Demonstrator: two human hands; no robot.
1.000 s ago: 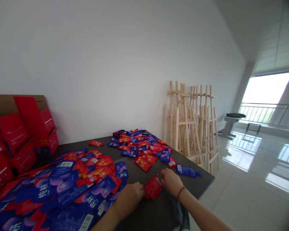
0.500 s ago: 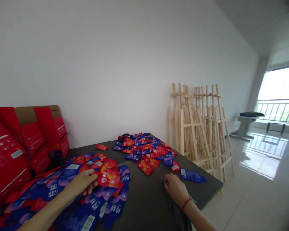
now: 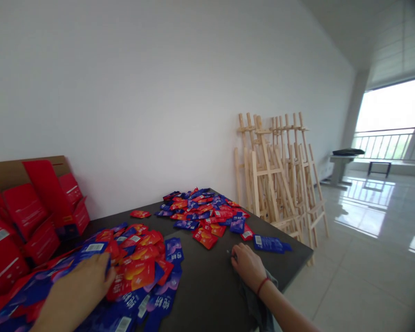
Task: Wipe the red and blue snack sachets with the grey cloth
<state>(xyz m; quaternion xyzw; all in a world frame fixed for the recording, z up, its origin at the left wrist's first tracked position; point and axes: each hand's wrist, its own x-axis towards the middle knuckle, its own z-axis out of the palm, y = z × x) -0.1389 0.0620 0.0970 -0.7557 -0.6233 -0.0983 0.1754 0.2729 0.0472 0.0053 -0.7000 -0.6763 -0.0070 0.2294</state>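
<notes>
Packets [image 3: 138,272] heap under our left hand [image 3: 76,290], cupped over them, while our right hand [image 3: 247,266] rests curled on the counter [image 3: 200,286].

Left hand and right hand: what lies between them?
In the head view, red and blue packets lie next to the left hand, then bare dark tabletop reaches the right hand.

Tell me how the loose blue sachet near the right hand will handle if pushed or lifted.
The blue sachet lies flat on the dark table, so it is probably light and floppy. Its glossy film looks slippery, so a push may slide it; rolling seems unlikely.
</notes>
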